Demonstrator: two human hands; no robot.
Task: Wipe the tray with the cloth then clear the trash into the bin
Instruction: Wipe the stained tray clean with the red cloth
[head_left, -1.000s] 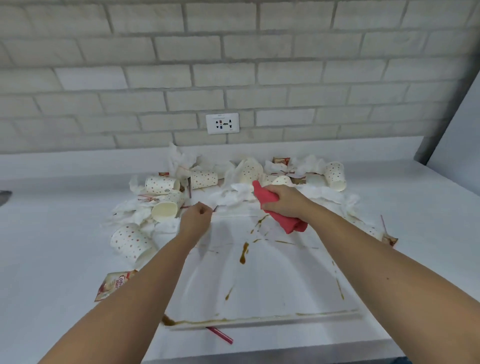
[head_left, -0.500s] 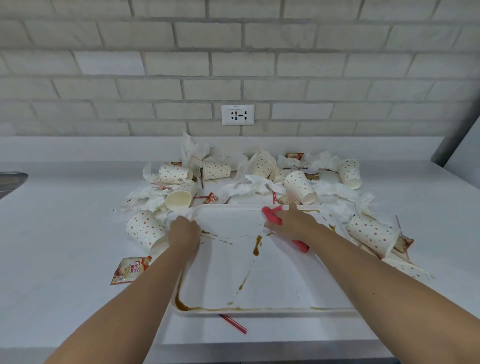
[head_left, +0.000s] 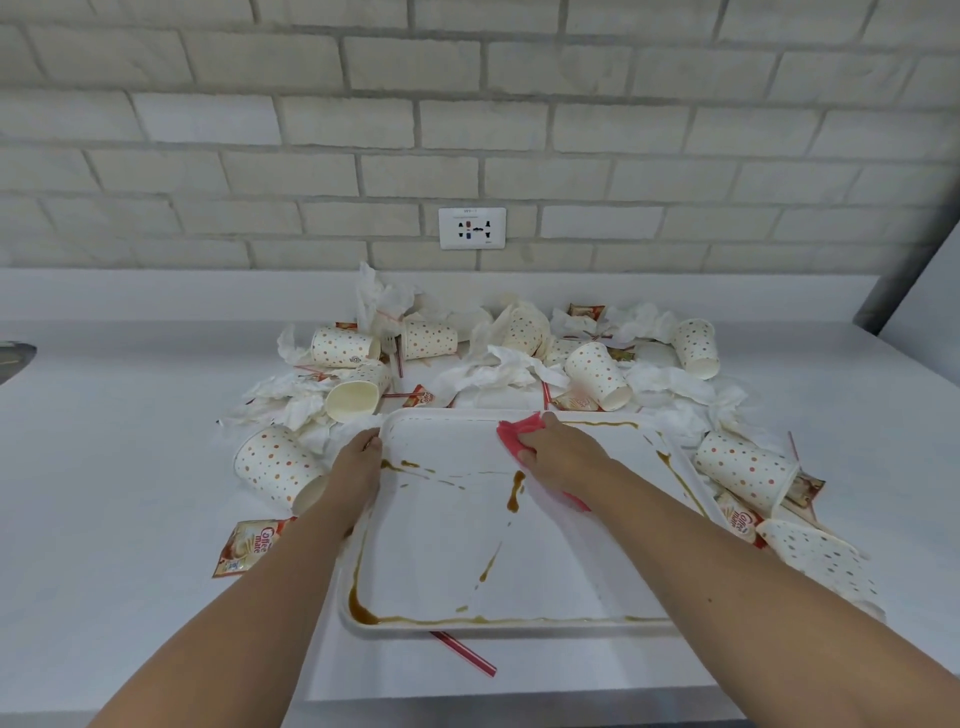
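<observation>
A white tray (head_left: 571, 577) lies flat on the counter, streaked with brown liquid along its edges and middle. My right hand (head_left: 563, 457) presses a red cloth (head_left: 514, 432) onto the tray's far part, fingers spread over it. My left hand (head_left: 358, 460) grips the tray's far-left rim. Dotted paper cups (head_left: 275, 465), crumpled white napkins (head_left: 493, 371) and creamer sachets (head_left: 247, 545) lie scattered around the tray's far and side edges. No bin is in view.
A red straw (head_left: 465, 653) sticks out from under the tray's near edge. The white counter (head_left: 119, 467) runs to a brick wall with a socket (head_left: 471, 227). More cups (head_left: 743, 470) crowd the tray's right side. A sink edge (head_left: 13, 353) shows far left.
The tray has come down flat on the counter. My right hand with the cloth went from above the trash down onto the tray's far part. My left hand took the tray's left rim.
</observation>
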